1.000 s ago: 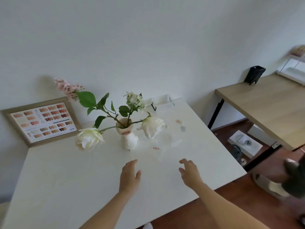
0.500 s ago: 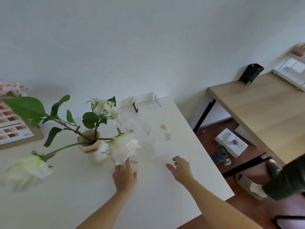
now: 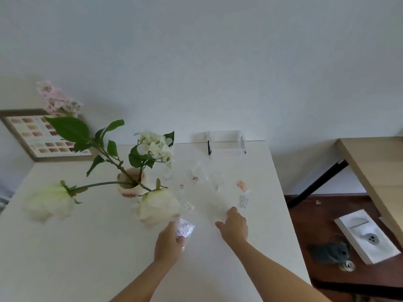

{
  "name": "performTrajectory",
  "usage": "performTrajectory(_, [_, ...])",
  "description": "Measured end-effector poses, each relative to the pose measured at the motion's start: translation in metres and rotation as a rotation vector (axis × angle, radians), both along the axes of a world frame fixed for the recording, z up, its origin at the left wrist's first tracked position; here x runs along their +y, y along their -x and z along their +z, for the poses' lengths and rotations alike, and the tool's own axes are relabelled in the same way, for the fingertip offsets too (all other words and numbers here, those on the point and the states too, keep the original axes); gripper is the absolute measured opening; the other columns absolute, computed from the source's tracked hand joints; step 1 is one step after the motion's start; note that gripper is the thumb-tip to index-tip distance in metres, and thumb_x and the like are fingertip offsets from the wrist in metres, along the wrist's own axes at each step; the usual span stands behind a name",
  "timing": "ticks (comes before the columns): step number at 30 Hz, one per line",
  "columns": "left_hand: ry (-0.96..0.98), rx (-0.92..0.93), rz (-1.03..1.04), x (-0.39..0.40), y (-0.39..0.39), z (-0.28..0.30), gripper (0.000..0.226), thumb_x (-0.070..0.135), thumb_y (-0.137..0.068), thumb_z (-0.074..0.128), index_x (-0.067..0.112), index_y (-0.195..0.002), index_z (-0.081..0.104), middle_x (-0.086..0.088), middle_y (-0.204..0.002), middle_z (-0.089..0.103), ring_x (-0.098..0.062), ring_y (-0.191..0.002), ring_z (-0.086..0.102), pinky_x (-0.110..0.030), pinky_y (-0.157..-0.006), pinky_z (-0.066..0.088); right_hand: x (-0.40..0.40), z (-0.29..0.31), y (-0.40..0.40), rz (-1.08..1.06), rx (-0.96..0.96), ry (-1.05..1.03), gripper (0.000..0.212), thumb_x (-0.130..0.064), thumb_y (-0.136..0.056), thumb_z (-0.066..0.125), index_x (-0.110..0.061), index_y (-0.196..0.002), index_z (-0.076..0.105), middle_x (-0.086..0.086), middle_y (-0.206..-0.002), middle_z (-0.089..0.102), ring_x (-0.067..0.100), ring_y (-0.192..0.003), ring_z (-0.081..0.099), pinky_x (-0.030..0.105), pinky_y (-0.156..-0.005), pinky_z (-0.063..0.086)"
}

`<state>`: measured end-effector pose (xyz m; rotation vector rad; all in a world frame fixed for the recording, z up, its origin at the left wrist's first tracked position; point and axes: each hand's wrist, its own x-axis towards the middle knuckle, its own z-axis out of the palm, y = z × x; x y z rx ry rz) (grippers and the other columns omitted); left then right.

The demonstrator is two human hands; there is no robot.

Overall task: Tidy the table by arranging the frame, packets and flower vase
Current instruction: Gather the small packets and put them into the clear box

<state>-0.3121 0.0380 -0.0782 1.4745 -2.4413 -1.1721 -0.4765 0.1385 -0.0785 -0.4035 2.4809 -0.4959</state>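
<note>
A small cream flower vase point(image 3: 130, 185) with white roses and green leaves stands on the white table point(image 3: 87, 247). A wooden frame point(image 3: 41, 136) with a colour chart leans on the wall at the back left. Several clear packets of small beads lie scattered to the right of the vase, among them a red one point(image 3: 194, 177), an orange one point(image 3: 241, 185) and a silver one point(image 3: 243, 201). My left hand point(image 3: 169, 241) pinches a clear packet point(image 3: 185, 228) just below a rose. My right hand point(image 3: 234, 225) presses fingers down on a clear packet point(image 3: 218, 207); whether it grips is unclear.
A clear plastic box point(image 3: 224, 141) sits at the table's back edge by the wall. A wooden desk point(image 3: 375, 166) stands to the right. On the dark floor lie a white box point(image 3: 366, 235) and a grey object point(image 3: 329, 251).
Both hands moved forward to the packets. My left hand took hold of a clear packet near the rose. My right hand came down on another packet. The view swung back left.
</note>
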Motion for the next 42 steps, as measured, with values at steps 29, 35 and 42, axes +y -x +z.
performTrajectory(29, [0.218,0.371,0.132,-0.103,0.31,0.068,0.017,0.002,-0.086,0.052,0.008,-0.097,0.063,-0.013,-0.093,0.071,-0.031,-0.097,0.06,-0.041,-0.089,0.049,-0.06,0.08,0.275,-0.119,0.176,0.639,0.022,-0.016,-0.095,0.044,-0.013,-0.088,0.065,0.015,-0.103,0.057,0.018,-0.068,0.05,0.021,-0.057,0.035])
performTrajectory(35, [0.241,0.158,-0.018,-0.125,0.32,0.033,0.023,0.006,-0.086,0.054,0.02,-0.097,0.068,-0.001,-0.094,0.073,-0.023,-0.104,0.052,-0.032,-0.086,0.03,-0.087,0.055,0.282,-0.038,0.171,0.61,0.021,-0.014,-0.095,0.043,-0.012,-0.087,0.061,0.011,-0.097,0.049,0.012,-0.066,0.047,0.003,-0.055,0.036])
performTrajectory(42, [0.278,0.163,-0.126,-0.143,0.331,0.04,0.016,0.019,-0.087,0.061,0.029,-0.096,0.07,0.005,-0.096,0.073,-0.018,-0.106,0.052,-0.031,-0.082,0.021,-0.102,0.058,0.279,-0.025,0.221,0.667,0.021,-0.01,-0.096,0.041,-0.004,-0.092,0.06,0.009,-0.095,0.046,0.015,-0.063,0.047,0.008,-0.056,0.036])
